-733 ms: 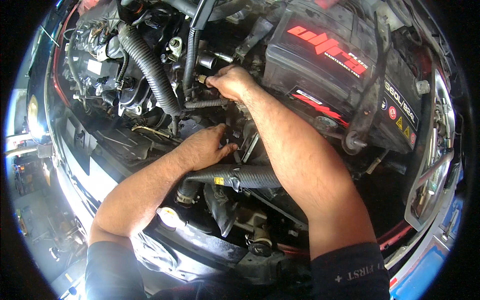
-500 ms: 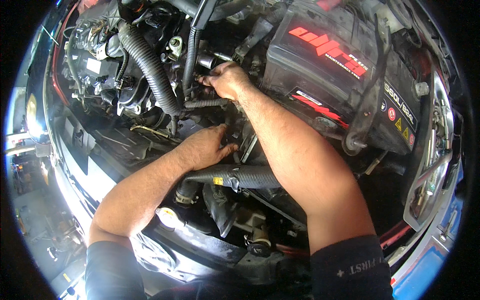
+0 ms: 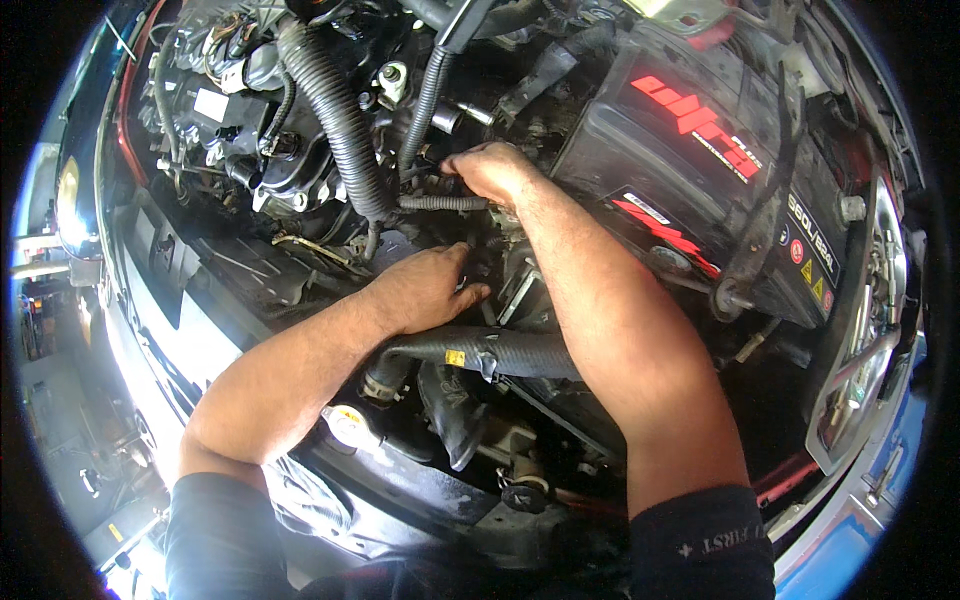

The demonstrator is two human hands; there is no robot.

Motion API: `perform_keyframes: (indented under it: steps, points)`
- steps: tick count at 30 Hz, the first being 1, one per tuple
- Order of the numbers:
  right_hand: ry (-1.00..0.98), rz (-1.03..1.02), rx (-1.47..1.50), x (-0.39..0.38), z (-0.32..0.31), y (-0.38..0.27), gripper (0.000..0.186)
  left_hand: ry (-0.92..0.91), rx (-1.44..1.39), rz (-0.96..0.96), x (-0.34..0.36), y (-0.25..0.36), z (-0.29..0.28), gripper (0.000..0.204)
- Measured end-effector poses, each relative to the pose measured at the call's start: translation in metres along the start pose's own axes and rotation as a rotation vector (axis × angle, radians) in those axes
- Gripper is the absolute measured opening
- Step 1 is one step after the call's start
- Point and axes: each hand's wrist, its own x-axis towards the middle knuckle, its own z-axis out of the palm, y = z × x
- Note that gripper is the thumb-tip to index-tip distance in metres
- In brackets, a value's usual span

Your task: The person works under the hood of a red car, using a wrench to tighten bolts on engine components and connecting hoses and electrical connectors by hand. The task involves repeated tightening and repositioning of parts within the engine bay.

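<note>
My right hand (image 3: 492, 172) reaches deep into an engine bay, its fingers bent and closed among small hoses; what they grip is hidden. Just beyond it lies a metal socket (image 3: 447, 119) with a shiny bar. A thin ribbed conduit (image 3: 440, 203) runs below those fingers. My left hand (image 3: 428, 287) is lower and nearer, palm down, thumb and forefinger spread apart; its other fingers are out of sight. Close in front of this hand, a thick black radiator hose (image 3: 520, 354) passes under my right forearm.
A large black battery (image 3: 625, 130) fills the right side. A wide corrugated hose (image 3: 335, 110) crosses the engine on the left. The radiator cap (image 3: 348, 426) is near the front edge. A metal tray (image 3: 835, 400) with tools sits at the far right.
The whole view has shifted, so the engine parts appear farther right. Both hands remain in about the same places among the hoses, the right fingers slightly more tucked in.
</note>
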Motion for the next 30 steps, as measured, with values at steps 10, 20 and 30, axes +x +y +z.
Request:
perform_keyframes:
  steps: [10,20,30]
  points:
    - [0.041,-0.183,-0.345,0.005,0.004,0.002,0.03,-0.136,0.044,-0.05,0.004,0.001,-0.003,0.056]
    - [-0.002,-0.197,-0.336,0.009,0.002,0.002,0.027,-0.079,0.028,-0.027,0.0,0.004,-0.006,0.057]
    - [-0.023,-0.161,-0.192,-0.042,-0.018,-0.041,0.035,-0.098,0.068,-0.095,-0.009,0.005,-0.018,0.051]
